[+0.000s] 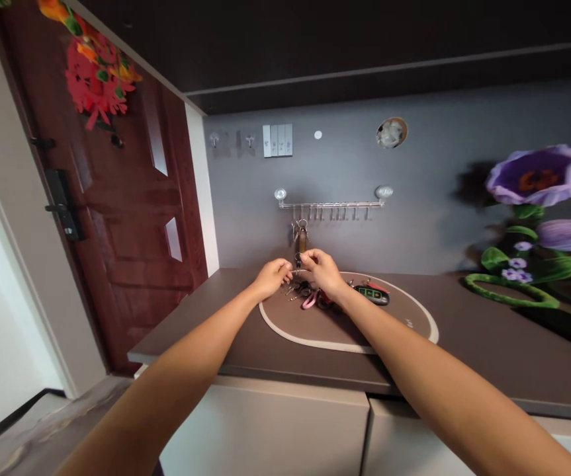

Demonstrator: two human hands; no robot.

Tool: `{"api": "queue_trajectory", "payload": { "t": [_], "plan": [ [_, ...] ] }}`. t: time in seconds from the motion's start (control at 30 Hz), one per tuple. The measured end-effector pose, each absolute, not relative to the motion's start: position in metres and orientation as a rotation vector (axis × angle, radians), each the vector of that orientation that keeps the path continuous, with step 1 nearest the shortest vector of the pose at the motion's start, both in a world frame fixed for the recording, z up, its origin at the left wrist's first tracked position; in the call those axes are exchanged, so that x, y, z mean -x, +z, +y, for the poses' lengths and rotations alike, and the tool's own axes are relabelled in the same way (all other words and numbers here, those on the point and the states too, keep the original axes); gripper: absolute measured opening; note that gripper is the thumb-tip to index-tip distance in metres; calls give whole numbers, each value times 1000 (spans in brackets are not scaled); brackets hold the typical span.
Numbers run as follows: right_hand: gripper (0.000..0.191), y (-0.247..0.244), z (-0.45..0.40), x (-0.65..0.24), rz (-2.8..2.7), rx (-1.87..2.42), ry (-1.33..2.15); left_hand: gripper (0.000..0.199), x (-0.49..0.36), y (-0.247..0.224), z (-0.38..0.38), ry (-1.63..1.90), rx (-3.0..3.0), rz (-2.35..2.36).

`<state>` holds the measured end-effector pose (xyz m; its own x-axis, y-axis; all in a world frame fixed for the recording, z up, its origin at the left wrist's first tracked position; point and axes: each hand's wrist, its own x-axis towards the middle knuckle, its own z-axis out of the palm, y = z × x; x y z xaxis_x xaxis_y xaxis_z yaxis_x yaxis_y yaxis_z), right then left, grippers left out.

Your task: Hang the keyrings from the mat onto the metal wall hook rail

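My left hand [274, 277] is closed in a pinch above the left part of the mat; what its fingertips hold is too small to make out. Close beside it, my right hand [321, 270] pinches what looks like a small metal key ring [298, 259], just below a brown key fob [303, 239]. That fob hangs from the clear hook rail [332, 205] on the wall. Under my hands, on the brown mat [315, 334], lie several keys, a pink loop [309, 301] and a black car key [373, 295] with green-edged buttons. My right hand and forearm partly cover this pile.
A dark shelf [364, 39] overhangs the counter [444, 370]. To the right stand purple fabric flowers [540, 178] with a green ring base [513, 301]. Wall switches [278, 140] and two small hooks are above left. A red-brown door [131, 218] is at the left.
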<state>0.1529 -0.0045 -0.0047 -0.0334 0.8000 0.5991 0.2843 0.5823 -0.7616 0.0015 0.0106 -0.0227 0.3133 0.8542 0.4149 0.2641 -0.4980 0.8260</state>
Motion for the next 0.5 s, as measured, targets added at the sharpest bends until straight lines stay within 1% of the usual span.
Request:
{"api": "queue_trajectory", "payload": {
  "t": [0.17,0.3,0.4,0.5],
  "plan": [
    [29,0,-2,-154,-1432,862,723,24,-4,-23,4,1154,-2391,1168],
    [27,13,3,-156,-1307,809,836,29,-4,-21,0,1125,-2517,1255],
    [21,29,8,-157,-1250,793,865,31,-4,-22,2,1100,-2558,1270],
    [11,46,14,-158,-1183,833,846,31,-3,-25,5,1069,-2606,1325]
  ]
}}
